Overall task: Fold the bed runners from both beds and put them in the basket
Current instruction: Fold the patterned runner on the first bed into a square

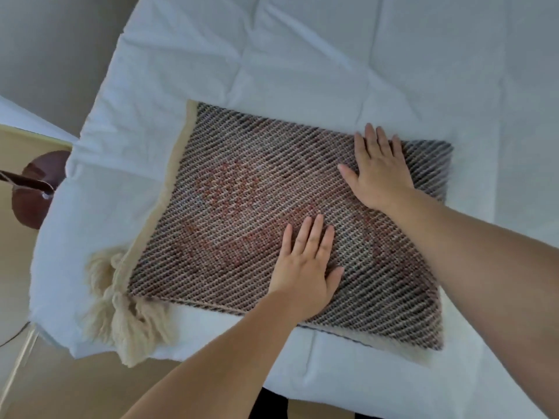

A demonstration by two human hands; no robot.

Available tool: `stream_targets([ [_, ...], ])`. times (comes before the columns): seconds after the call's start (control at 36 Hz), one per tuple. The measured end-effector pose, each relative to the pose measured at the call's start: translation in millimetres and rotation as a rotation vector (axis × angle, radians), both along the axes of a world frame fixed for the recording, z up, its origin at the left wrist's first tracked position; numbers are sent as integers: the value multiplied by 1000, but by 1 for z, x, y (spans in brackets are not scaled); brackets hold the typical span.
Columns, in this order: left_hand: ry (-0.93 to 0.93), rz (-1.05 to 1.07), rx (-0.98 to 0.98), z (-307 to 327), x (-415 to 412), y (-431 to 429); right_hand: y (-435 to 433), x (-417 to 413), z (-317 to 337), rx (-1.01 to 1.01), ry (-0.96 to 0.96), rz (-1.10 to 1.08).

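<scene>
A folded bed runner [242, 207] lies flat on the white duvet of the bed [302, 55]. It is woven in dark and cream diagonal stripes with a red pattern, a cream border on its left side and cream tassels [121, 313] at the near left corner. My left hand [305, 267] rests palm down on the runner's near middle, fingers spread. My right hand [378, 173] presses flat on the runner's far right part, fingers spread. Neither hand grips the cloth. No basket is in view.
The bed's left edge drops to a tan floor [30, 388]. A dark red-brown round object [33, 192] stands on the floor beside the bed at the left. A grey wall [45, 40] is at the upper left.
</scene>
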State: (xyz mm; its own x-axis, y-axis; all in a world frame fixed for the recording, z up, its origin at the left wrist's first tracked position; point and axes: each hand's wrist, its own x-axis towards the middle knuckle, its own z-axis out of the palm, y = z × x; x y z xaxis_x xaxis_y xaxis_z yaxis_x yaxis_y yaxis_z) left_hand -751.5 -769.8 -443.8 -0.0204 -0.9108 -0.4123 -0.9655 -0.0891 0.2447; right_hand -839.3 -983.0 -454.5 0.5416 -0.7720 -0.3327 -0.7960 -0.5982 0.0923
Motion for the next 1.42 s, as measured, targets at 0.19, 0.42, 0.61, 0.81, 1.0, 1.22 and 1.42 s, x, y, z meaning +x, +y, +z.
stream_targets([
  [0.19, 38, -135, -34, -3, -95, -36, -25, -79, 2, 15, 3, -77],
  [0.42, 7, -325, -7, -13, -150, -36, -22, -109, 2, 51, -60, -37],
  [0.61, -11, -371, 10, -17, -164, -6, 26, -131, -12, 114, -124, -11],
  [0.81, 47, -296, 38, -1, -176, 14, 58, -153, -9, 212, -248, 11],
  [1.0, -26, -106, -32, 23, -190, -8, 13, -145, 14, 240, -699, -462],
  [1.22, -146, -76, 133, 19, -207, -4, -1, -131, 18, 361, -736, -572],
  [1.42, -52, 39, 152, 31, -197, 4, -3, -131, 42, 432, -872, -586],
])
